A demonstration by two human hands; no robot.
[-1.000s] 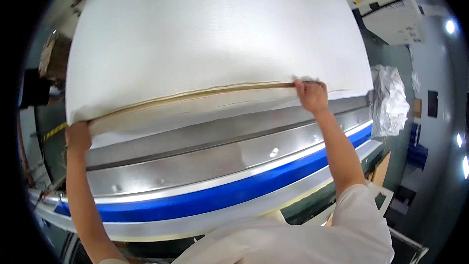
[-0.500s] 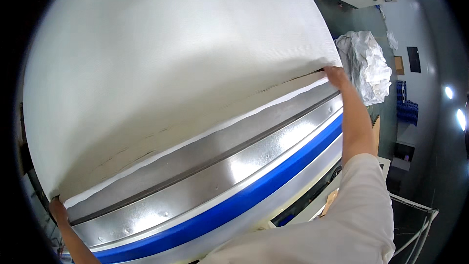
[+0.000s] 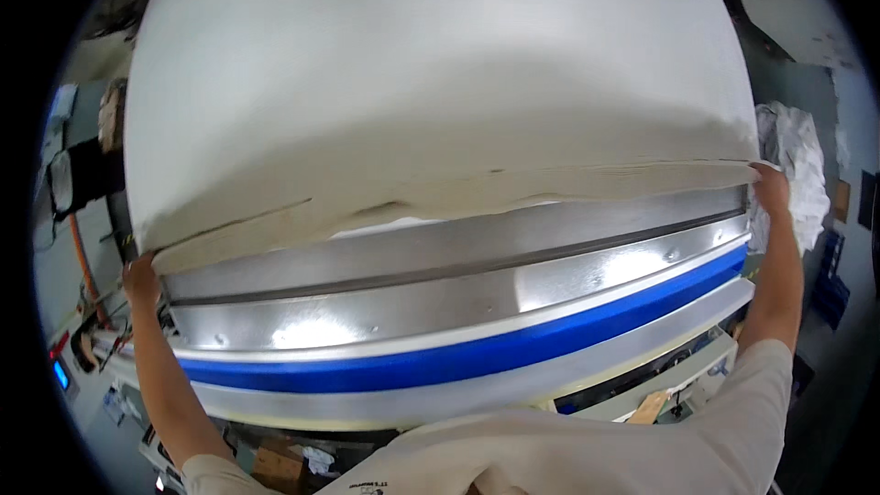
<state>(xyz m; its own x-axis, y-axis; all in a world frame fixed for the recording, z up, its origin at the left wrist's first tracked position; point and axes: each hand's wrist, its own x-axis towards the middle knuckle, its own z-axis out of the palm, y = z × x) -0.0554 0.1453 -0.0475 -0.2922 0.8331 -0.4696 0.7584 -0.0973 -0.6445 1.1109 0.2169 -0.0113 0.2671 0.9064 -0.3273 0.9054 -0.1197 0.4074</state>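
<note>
Nearest the body, a blue padded strip (image 3: 477,362) and two polished steel bands (image 3: 431,298) are seen curving across the front of a large flatwork machine, below and between the two outstretched arms. Just beyond the steel, the near edge of a wide white sheet (image 3: 431,101) is laid along the feed edge. The left hand (image 3: 140,277) is closed on the sheet's left corner, and the right hand (image 3: 773,185) is closed on the right corner, so the hands are held far apart with the hem drawn between them.

Half a second ago the view was tilted and the hem sloped from lower left to upper right; now it is seen nearly level, with both corners brought to about the same height. The edge is judged to be squared to the machine, though a slack ripple is left in the hem midway between the hands. The sheet itself rises away above both hands and fills the far view. Past the right hand, a heap of crumpled white linen (image 3: 796,165) is seen.
</note>
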